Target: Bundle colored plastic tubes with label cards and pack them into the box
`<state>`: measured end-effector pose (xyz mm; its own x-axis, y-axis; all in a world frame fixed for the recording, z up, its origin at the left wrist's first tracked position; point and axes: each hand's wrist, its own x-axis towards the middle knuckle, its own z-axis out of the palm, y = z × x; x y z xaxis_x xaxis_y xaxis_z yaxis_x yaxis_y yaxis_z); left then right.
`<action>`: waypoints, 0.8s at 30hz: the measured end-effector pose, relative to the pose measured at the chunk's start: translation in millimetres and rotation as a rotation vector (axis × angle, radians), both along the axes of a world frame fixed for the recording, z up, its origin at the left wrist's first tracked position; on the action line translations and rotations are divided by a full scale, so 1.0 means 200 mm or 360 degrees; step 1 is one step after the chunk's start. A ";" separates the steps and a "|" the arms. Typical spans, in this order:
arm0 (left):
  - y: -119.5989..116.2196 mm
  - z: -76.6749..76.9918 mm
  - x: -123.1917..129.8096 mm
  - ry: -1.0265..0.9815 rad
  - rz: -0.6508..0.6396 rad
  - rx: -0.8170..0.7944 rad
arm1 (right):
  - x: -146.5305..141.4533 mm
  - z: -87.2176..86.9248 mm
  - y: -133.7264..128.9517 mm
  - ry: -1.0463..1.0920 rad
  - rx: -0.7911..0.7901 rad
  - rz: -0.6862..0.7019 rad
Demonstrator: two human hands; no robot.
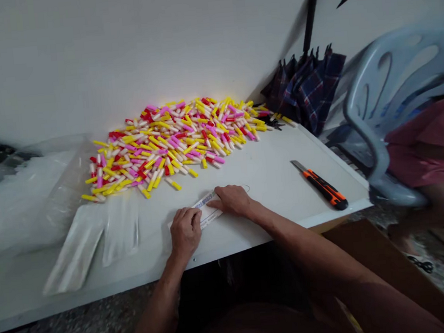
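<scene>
Near the front edge of the table (278, 182), a flat white strip with blue print (206, 209) lies at a slant under both my hands. My left hand (186, 232) grips its left end, fingers curled and thumb along the near side. At the other end, my right hand (233, 200) is closed on the strip, thumb pointing left over the print. Whether the strip is paper or a thin packet I cannot tell. Behind my hands spreads a pile of small two-coloured plastic tubes (173, 139), white with yellow, red or pink ends.
An orange-and-black utility knife (322, 186), blade out, lies to the right. Clear plastic sleeves (121, 230) and a large clear bag (27, 204) are on the left. A plaid umbrella (303, 89) leans at the wall. Beside the blue chair (373, 122) a seated person's leg shows.
</scene>
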<state>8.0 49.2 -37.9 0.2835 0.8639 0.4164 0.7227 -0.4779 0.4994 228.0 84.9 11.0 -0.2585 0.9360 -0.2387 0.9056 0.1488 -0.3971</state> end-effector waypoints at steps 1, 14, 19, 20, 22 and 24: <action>0.00 -0.01 0.00 -0.0063 0.0018 0.0014 | 0.02 0.00 0.03 0.0086 0.0012 -0.0017; -0.03 -0.03 0.01 -0.0121 0.0022 0.0074 | 0.08 -0.06 0.39 0.0085 0.0369 -0.0650; -0.03 -0.03 0.01 -0.0169 0.0025 0.0081 | 0.21 0.02 0.18 0.0483 0.0287 -0.0409; -0.03 -0.02 0.01 -0.0175 0.0020 0.0082 | 0.25 0.05 0.13 0.0519 0.0245 -0.0332; -0.03 -0.02 0.01 -0.0183 0.0018 0.0081 | 0.29 0.11 0.04 0.0510 0.0123 -0.0185; -0.04 -0.01 0.01 -0.0180 0.0024 0.0076 | 0.30 0.16 -0.02 0.0455 -0.0002 -0.0042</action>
